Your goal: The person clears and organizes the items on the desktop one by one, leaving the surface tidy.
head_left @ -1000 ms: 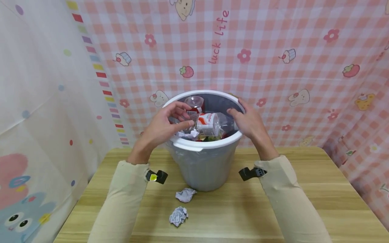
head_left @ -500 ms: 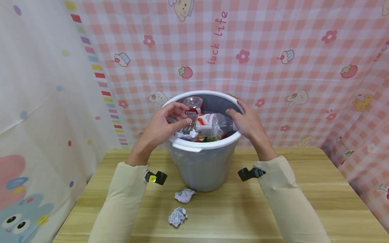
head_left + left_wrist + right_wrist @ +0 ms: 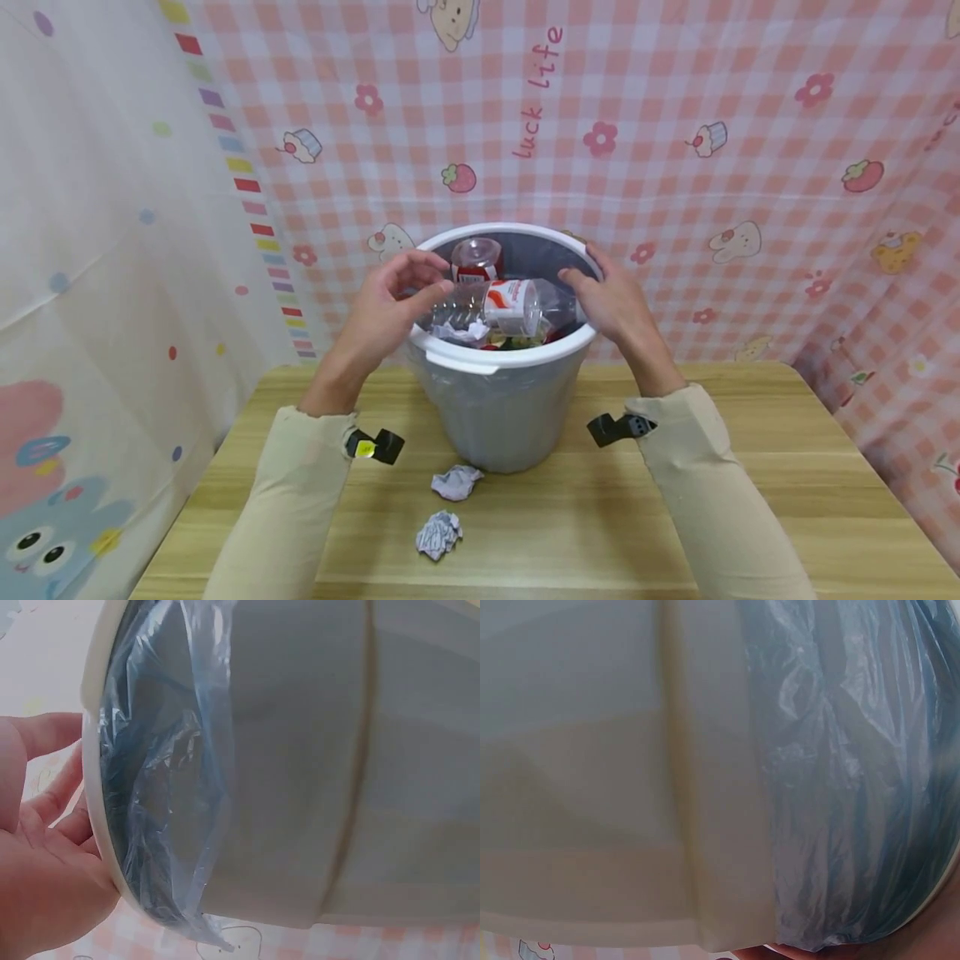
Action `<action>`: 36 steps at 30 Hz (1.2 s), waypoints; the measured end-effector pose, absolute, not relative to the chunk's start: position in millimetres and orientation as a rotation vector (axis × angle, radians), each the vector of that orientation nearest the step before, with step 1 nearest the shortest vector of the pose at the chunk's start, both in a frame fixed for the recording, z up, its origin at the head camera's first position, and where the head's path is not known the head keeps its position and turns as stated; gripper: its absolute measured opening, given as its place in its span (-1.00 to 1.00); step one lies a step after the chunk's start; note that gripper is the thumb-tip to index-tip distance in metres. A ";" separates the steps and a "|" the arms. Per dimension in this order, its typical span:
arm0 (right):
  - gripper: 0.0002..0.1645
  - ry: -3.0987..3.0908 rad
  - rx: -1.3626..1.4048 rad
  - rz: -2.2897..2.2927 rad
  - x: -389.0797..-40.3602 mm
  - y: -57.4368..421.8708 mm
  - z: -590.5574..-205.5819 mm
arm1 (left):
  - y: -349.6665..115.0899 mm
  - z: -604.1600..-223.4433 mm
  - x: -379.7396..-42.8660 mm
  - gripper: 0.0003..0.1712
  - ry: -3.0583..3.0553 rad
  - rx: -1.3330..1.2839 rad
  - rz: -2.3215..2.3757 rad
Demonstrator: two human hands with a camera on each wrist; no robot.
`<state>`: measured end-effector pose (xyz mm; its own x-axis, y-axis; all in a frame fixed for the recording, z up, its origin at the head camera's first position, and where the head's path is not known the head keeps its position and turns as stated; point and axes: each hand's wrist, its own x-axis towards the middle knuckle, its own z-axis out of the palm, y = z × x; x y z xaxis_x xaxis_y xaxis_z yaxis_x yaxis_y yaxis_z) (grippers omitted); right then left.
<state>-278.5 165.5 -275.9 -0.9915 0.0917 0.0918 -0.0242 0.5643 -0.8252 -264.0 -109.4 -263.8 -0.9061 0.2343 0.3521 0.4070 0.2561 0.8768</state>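
Note:
A grey trash can (image 3: 510, 417) with a white rim (image 3: 517, 359) stands on the table. My right hand (image 3: 613, 302) grips the rim at the right, thumb inside and fingers outside. At the left side my left hand (image 3: 386, 312) hovers over the rim with loosely bent fingers, nothing held in them. Inside the can, a clear plastic bottle (image 3: 510, 307) with an orange and white label lies across the top. Behind it sits another clear bottle (image 3: 477, 260) with a red label. Crumpled paper (image 3: 461, 332) lies near the front. In the left wrist view, the rim partly hides the left fingers.
Two crumpled paper balls, one nearer the can (image 3: 457, 482) and one nearer me (image 3: 439, 535), lie on the wooden table (image 3: 720, 500). A thin plastic liner (image 3: 172, 772) hangs over the can's outside. A checked pink curtain (image 3: 637, 183) hangs behind.
My left hand has drawn back leftward from the lying bottle, baring its ribbed end. My right hand keeps its place on the rim, and the paper balls stay put.

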 end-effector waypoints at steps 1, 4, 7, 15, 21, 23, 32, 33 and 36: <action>-0.13 -2.668 -0.058 1.409 -278.2 165.3 -275.8 | -109.8 -263.7 -263.1 -0.65 -2.358 -0.597 -1.734; -0.12 -2.671 -0.060 1.407 -277.4 164.7 -275.6 | -111.4 -263.6 -260.0 -0.67 -2.337 -0.563 -1.759; -0.12 -2.672 -0.059 1.402 -277.8 164.5 -275.9 | -113.8 -264.2 -257.4 -0.70 -2.319 -0.542 -1.777; -0.13 -2.669 -0.053 1.406 -278.4 164.4 -276.6 | -122.6 -266.3 -250.9 -0.74 -2.285 -0.497 -1.803; -0.12 -2.673 -0.055 1.401 -279.0 165.2 -276.7 | -127.2 -268.4 -246.8 -0.75 -2.231 -0.509 -1.818; -0.12 -2.675 -0.052 1.397 -278.9 165.2 -276.8 | -128.3 -269.8 -245.3 -0.76 -2.220 -0.511 -1.822; -0.13 -2.676 -0.064 1.413 -279.7 165.7 -277.6 | -134.3 -282.3 -238.4 -0.72 -2.185 -0.460 -1.776; -0.12 -2.675 -0.064 1.413 -279.7 165.7 -277.6 | -135.0 -284.4 -237.4 -0.71 -2.187 -0.450 -1.771; -0.12 -2.674 -0.066 1.413 -279.9 165.7 -277.6 | -138.1 -291.5 -233.9 -0.73 -2.195 -0.418 -1.748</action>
<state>-279.9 165.7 -277.6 -0.9923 0.0926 0.0822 -0.0157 0.5643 -0.8254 -233.9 -138.1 -291.5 -0.9116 0.0378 0.4094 0.4075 0.2156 0.8874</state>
